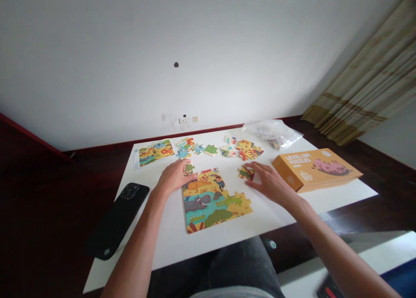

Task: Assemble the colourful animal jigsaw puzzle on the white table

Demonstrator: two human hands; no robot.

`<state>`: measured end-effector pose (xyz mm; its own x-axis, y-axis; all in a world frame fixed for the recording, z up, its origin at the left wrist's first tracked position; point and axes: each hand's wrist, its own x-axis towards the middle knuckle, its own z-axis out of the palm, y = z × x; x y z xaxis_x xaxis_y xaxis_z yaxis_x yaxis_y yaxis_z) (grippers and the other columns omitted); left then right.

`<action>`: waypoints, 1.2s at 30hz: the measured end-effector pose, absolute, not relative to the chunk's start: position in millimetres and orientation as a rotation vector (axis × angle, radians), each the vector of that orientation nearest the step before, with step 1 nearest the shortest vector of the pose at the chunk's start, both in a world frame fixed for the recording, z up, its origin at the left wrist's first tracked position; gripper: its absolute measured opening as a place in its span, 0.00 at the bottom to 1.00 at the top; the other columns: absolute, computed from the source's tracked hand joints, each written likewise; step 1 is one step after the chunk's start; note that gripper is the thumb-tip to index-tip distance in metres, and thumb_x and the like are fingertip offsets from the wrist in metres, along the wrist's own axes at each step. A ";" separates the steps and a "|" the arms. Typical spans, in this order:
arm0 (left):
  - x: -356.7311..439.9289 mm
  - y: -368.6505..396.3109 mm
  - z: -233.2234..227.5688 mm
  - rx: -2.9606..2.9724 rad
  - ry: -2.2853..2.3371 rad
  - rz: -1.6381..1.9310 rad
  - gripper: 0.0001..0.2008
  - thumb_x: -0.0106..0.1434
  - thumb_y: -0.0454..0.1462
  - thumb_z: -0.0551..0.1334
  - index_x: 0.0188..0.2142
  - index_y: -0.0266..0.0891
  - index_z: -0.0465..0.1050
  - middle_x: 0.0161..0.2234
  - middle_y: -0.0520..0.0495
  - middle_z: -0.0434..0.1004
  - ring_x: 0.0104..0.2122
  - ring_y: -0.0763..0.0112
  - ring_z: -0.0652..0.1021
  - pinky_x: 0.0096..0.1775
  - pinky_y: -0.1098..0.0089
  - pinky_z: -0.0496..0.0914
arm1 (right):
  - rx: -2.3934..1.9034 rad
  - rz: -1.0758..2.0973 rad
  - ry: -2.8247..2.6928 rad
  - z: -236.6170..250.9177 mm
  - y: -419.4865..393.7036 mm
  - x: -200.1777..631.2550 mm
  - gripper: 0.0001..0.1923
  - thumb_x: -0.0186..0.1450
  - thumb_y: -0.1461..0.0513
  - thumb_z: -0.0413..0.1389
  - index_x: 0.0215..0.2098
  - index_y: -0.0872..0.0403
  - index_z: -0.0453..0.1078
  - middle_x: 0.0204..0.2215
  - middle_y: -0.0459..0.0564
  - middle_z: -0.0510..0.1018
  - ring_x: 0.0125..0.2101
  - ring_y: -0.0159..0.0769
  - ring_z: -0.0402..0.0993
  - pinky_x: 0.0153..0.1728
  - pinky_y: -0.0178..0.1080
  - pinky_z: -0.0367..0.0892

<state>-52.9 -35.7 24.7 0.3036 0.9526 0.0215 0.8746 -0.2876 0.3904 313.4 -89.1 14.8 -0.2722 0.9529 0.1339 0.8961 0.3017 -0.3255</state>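
My left hand (173, 176) grips a green puzzle piece (188, 170) between thumb and fingers, at the top left corner of the partly joined jigsaw puzzle (211, 202). That joined part shows a hippo, a crocodile and a leopard-like spotted animal. To its right, my right hand (268, 181) has its thumb and fingers around another puzzle piece (246, 172), yellow with green and dark red, low at the table surface. Loose puzzle pieces (211, 150) lie beyond both hands, with a yellow cluster of pieces (248, 149) at the right.
A picture card (154, 153) lies at the back left of the white table (169, 246). A black phone (118, 220) rests along the left edge. On the right are an orange puzzle box (316, 168) and a clear plastic bag (273, 133) behind it.
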 end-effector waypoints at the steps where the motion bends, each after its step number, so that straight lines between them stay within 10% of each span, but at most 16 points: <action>1: -53.4 -35.5 24.5 2.269 1.650 0.361 0.29 0.64 0.54 0.68 0.57 0.40 0.73 0.46 0.42 0.81 0.42 0.56 0.81 0.41 0.65 0.69 | -1.728 0.269 -2.251 15.4 -86.9 315.3 0.24 0.68 0.54 0.61 0.61 0.49 0.73 0.60 0.59 0.77 0.60 0.56 0.73 0.62 0.58 0.68; 14: -54.8 -33.4 19.9 2.274 1.645 0.372 0.30 0.64 0.56 0.67 0.57 0.41 0.73 0.47 0.42 0.81 0.43 0.56 0.81 0.41 0.65 0.69 | -1.394 0.628 -2.038 40.4 -68.4 293.0 0.24 0.65 0.60 0.62 0.60 0.48 0.73 0.58 0.56 0.74 0.36 0.37 0.80 0.42 0.44 0.79; 36: -53.3 -34.4 22.0 2.262 1.678 0.380 0.29 0.64 0.52 0.69 0.58 0.41 0.73 0.41 0.45 0.80 0.40 0.59 0.81 0.38 0.67 0.68 | -1.616 0.418 -2.274 32.1 -41.4 344.2 0.29 0.61 0.73 0.48 0.48 0.45 0.82 0.50 0.44 0.85 0.52 0.41 0.81 0.57 0.44 0.72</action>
